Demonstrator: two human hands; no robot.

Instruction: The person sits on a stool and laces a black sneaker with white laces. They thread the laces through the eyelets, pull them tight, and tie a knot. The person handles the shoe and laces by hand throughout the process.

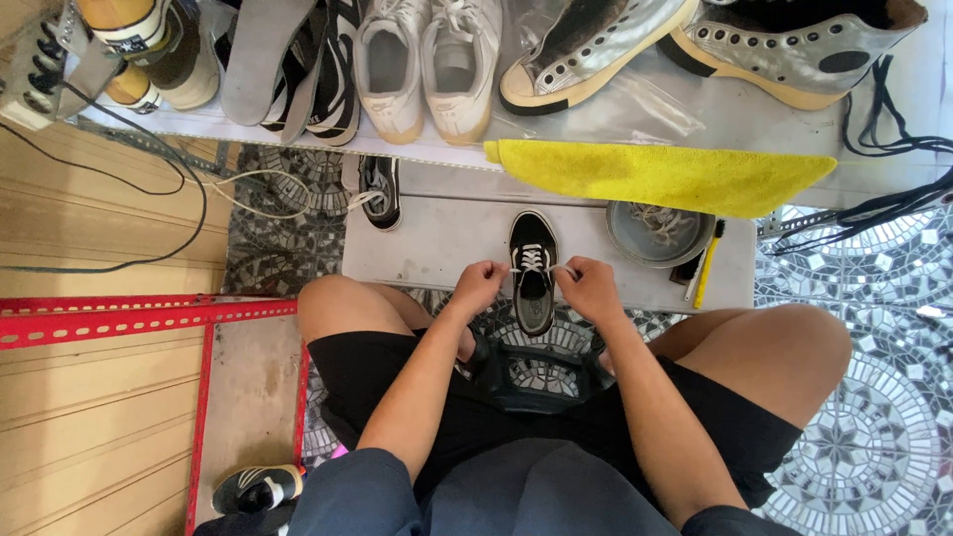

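1. Sneaker (pixel 533 278), black with white laces (pixel 533 260), lies toe toward us on the grey step (pixel 427 243), between our hands.
2. Our left hand (pixel 478 286) pinches a lace end at the shoe's left side, fingers closed.
3. Our right hand (pixel 590 288) pinches the other end on the right.
4. Yellow cloth (pixel 660 174) and a grey bowl (pixel 657 236) sit beyond.
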